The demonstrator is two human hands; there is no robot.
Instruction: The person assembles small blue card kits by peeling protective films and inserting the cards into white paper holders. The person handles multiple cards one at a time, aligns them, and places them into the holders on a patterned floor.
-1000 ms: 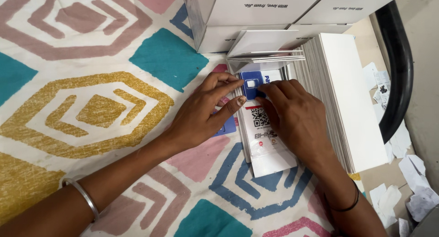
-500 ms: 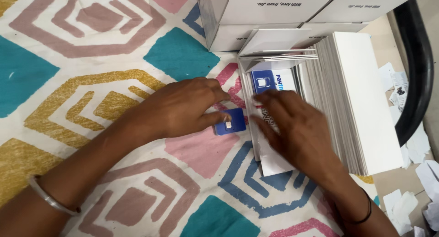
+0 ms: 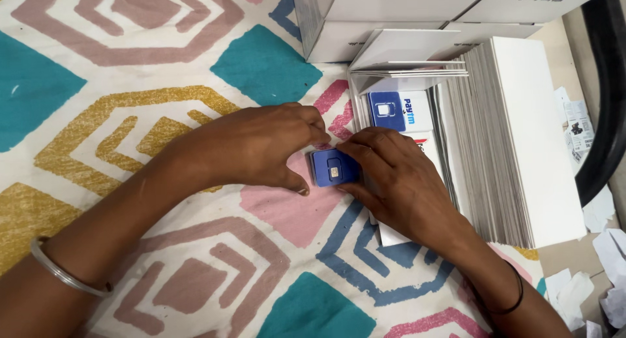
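A small stack of blue chip cards [image 3: 331, 166] lies on the patterned cloth [image 3: 130, 116]. My left hand [image 3: 261, 146] cups its left side, with fingers touching the top edge and thumb at the lower corner. My right hand [image 3: 398, 178] presses against its right edge with fingertips on the top corner. Under my right hand lies a white printed card [image 3: 417, 113] carrying another blue chip card [image 3: 387, 111].
A long row of upright white cards [image 3: 495, 142] stands to the right of the hands. White boxes [image 3: 391, 12] sit at the top. Torn paper scraps [image 3: 606, 260] lie at the right edge, beside a black curved object [image 3: 603, 116].
Both hands moved from the white card down and left onto the cloth. The blue card left the white card and now sits on the small stack between the hands.
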